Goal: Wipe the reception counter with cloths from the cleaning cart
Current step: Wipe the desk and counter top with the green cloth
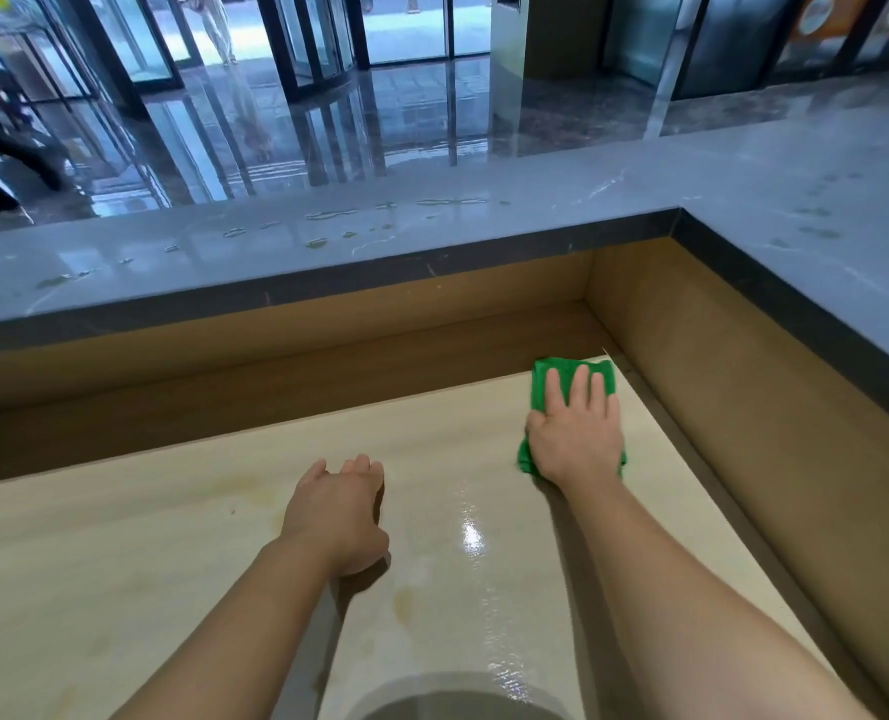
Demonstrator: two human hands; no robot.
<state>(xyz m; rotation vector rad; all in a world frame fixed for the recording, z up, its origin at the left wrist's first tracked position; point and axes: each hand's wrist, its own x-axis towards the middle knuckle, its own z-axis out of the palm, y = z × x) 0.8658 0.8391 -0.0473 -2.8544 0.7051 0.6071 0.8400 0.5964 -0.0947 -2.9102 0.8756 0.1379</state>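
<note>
Cloth [567, 371]: green fabric, fuzzy nap, matt, soft-looking.
Lower desk top [172, 553]: cream, faint grain like pale wood or stone laminate, smooth. Wet glossy streak near the cloth, dull yellowish stains elsewhere.
Raised counter top [484, 226]: grey veined stone look, polished, dotted with drops and smears.
Counter edge [380, 270]: darker grey stone look, satin finish.
Back panel [328, 314] under that edge: brown wood-look board, matt, smooth.
Lobby floor [328, 127]: dark stone, mirror-glossy, full of reflections.
Doors [406, 28]: clear glass in dark metal frames.
</note>
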